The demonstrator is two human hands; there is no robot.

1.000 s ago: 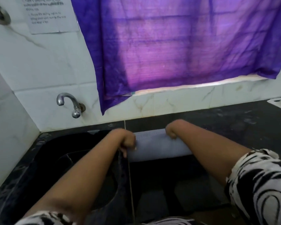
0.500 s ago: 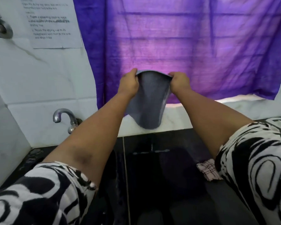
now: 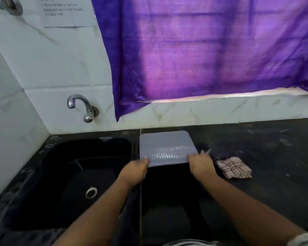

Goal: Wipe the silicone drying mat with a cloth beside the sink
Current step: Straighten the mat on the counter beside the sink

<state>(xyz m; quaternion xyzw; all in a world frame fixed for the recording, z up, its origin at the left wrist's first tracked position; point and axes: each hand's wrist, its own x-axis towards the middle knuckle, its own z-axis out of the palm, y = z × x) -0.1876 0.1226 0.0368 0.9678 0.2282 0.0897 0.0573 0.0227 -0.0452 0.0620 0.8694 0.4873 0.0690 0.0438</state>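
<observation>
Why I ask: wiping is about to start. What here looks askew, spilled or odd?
Little stands out. The drying mat lies flat beside the sink, slightly skewed to the counter edge. The checked cloth sits crumpled to its right. Pale smudges mark the dark counter further right.

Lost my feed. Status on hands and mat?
Both hands, left and right, at mat's near edge. Mat flat beside sink. Cloth untouched, right of mat. Nothing blocking.

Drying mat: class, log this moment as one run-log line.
stage: mat placement | drying mat: flat on counter right of sink | left hand, right hand: at mat's near corners | cloth: untouched, right of mat
</observation>
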